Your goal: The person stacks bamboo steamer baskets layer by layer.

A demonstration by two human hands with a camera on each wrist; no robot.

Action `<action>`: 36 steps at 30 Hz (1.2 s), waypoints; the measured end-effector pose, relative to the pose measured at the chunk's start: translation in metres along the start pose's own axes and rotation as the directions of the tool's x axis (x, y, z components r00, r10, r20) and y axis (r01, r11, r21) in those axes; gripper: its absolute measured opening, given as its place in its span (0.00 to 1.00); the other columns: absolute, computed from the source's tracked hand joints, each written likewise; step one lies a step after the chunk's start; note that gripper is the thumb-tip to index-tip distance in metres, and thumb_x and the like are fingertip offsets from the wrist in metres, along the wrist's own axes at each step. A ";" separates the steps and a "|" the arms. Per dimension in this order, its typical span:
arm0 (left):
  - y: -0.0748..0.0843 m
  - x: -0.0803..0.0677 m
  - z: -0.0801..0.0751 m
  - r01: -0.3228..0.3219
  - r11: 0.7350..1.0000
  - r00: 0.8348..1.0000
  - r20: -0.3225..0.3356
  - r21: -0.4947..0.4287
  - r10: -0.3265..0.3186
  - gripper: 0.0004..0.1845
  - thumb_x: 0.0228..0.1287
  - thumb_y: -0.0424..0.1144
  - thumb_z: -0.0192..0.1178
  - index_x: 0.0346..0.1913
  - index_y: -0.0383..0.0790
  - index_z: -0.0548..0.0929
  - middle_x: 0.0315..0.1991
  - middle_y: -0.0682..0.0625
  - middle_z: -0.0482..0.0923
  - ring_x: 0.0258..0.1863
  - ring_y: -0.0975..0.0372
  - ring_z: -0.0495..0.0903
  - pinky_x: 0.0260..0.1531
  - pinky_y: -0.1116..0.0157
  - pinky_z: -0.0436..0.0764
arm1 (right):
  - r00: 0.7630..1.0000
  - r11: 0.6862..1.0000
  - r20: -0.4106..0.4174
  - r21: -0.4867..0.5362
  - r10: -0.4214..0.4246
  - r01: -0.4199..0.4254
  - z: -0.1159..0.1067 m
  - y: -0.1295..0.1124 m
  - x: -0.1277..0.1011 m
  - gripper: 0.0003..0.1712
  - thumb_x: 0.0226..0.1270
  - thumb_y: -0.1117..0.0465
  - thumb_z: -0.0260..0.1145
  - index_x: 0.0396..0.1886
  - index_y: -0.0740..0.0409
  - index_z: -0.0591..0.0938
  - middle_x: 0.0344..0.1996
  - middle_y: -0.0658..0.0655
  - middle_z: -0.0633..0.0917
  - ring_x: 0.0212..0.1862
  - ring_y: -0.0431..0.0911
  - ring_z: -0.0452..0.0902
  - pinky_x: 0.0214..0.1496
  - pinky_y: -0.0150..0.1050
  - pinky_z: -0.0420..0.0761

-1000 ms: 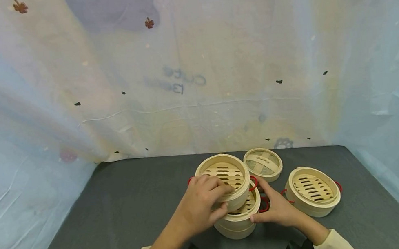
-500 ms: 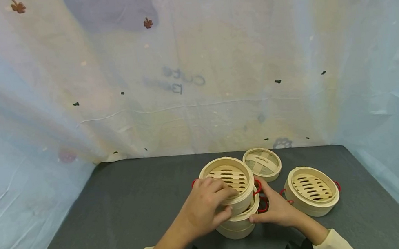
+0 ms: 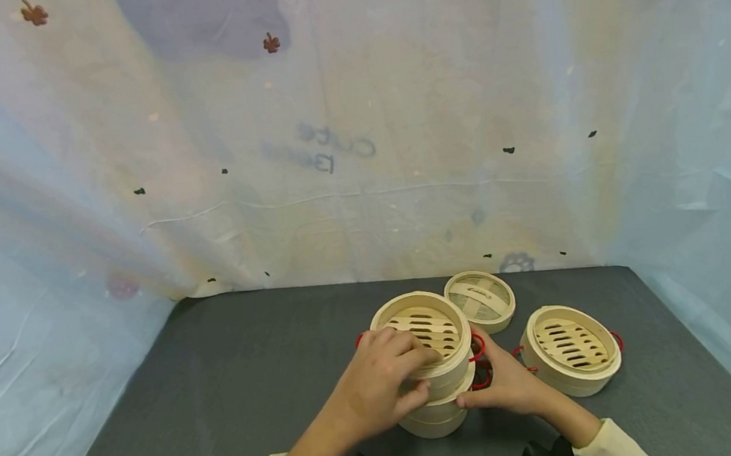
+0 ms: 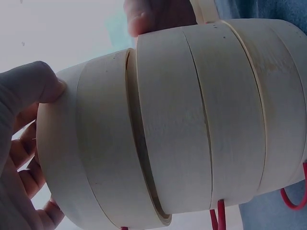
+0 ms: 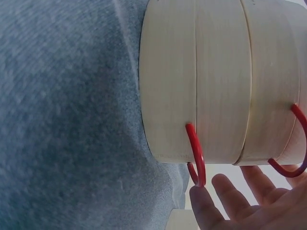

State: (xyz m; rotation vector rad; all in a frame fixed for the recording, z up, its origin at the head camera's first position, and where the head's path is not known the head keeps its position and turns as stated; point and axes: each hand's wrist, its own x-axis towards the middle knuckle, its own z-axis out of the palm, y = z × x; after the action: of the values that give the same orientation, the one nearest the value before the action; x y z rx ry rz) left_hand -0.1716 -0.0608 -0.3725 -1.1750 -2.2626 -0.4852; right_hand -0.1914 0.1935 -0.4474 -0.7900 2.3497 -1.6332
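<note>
My left hand (image 3: 376, 381) grips the near rim of a round bamboo steamer basket (image 3: 449, 380), fingers over the edge inside and thumb outside. This basket sits atop more bamboo tiers (image 3: 435, 422), its slatted floor showing. In the left wrist view, a narrow dark gap runs between the held basket (image 4: 103, 143) and the basket beneath (image 4: 177, 120). My right hand (image 3: 508, 385) holds the lower tiers at their right side, thumb in front and fingers farther back. Beside those fingers (image 5: 232, 199) hangs a red loop handle (image 5: 195, 153) in the right wrist view.
Behind the stack lies a round bamboo lid (image 3: 482, 297) with a woven top. To the right stands another bamboo steamer (image 3: 562, 379) with red loops. All are on a dark grey table (image 3: 254, 376), backed by a pale patterned curtain (image 3: 366, 235).
The upper basket has moved right and down in my left hand, covering the slats of the tier below that showed earlier. My right hand has stayed nearly still.
</note>
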 end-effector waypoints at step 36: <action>0.008 0.006 0.006 0.015 1.000 1.000 0.021 0.017 -0.015 0.16 0.47 0.41 0.69 0.43 0.57 0.86 0.35 0.62 0.77 0.35 0.67 0.71 0.42 0.63 0.70 | 0.999 0.998 -0.017 0.034 -0.049 0.049 0.001 0.003 0.002 0.57 0.51 0.65 0.75 0.75 0.59 0.50 0.63 0.69 0.71 0.54 0.37 0.78 0.48 0.42 0.83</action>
State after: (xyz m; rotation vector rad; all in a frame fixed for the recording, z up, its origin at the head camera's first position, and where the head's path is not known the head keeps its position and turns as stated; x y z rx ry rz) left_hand -0.1693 -0.0494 -0.3735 -1.1606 -2.2902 -0.4602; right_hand -0.1935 0.1925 -0.4505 -0.8370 2.3240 -1.7010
